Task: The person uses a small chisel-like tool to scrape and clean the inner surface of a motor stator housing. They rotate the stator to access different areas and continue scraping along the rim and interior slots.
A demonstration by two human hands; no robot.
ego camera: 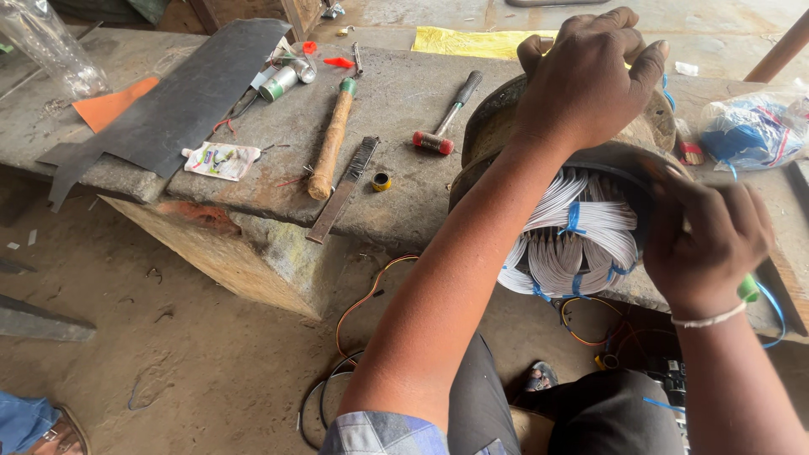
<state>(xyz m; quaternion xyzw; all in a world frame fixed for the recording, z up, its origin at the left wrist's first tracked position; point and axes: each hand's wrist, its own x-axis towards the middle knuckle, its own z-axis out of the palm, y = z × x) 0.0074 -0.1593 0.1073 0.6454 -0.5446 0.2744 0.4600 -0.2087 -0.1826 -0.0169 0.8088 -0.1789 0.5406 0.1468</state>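
Black rubber sheet is lying at the far left of the stone bench, with a wooden-handled tool, a flat file and a small red-headed hammer resting to its right. Right of these, the left hand is gripping the far rim of the round motor housing, fingers curled over its edge. White windings tied with blue cord are bulging from the near side. At the right, the right hand is pinching a green-handled tool against the windings.
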